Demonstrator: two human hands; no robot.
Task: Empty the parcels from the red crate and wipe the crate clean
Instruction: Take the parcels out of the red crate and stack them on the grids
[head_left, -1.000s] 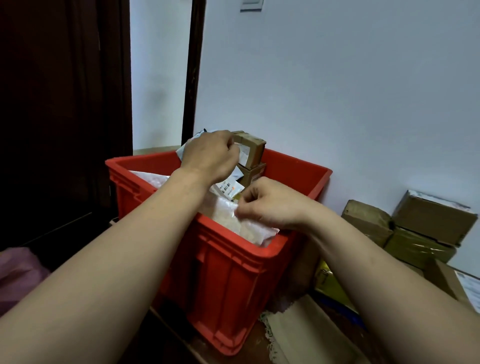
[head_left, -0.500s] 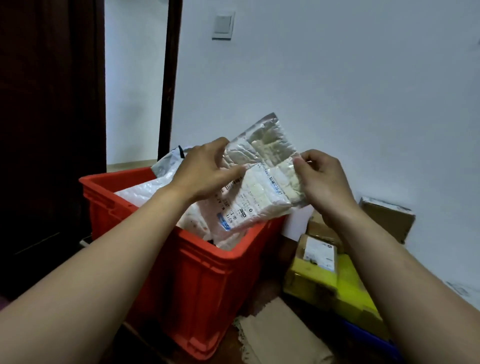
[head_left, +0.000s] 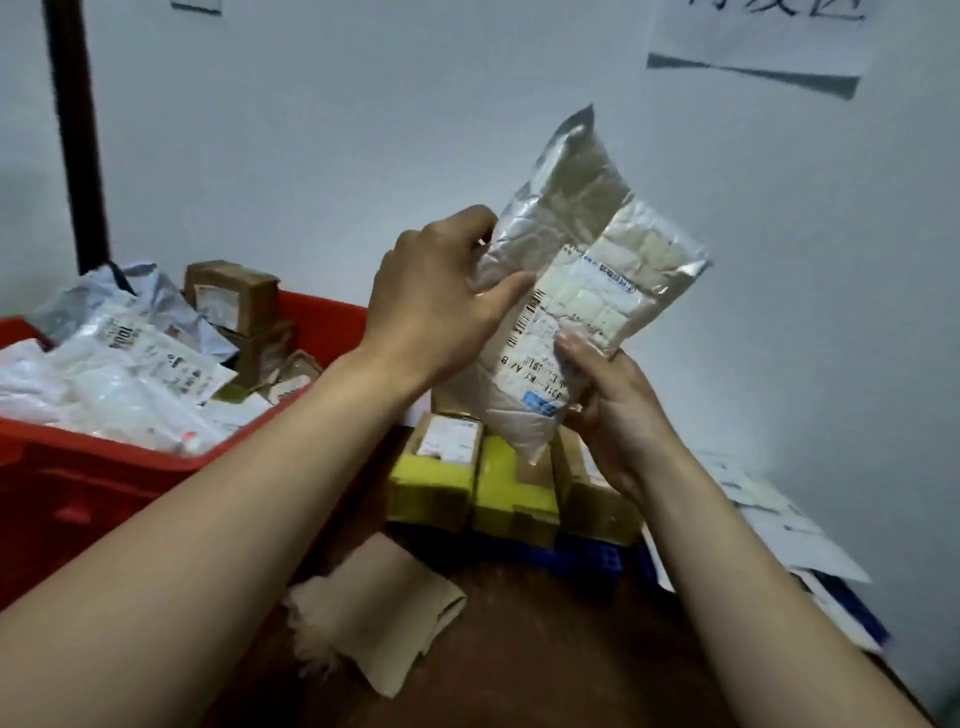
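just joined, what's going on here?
A person is emptying the red crate. Both hands grip one silver mailer: the left hand on its left edge, the right hand at its lower end. They hold it up to the right of the crate, above the yellow-taped boxes. Many parcels remain in the crate, so wiping has not begun. A beige cloth lies in front.

The bare left arm (head_left: 234, 519) and the bare right arm (head_left: 769, 587) reach forward and come close together. The left hand (head_left: 441, 312), the higher one, shows its back and curls fingers and thumb around the edge of a silver padded plastic parcel with white label (head_left: 576, 234). The right hand (head_left: 618, 415), lower, pinches its bottom part, thumb in front.
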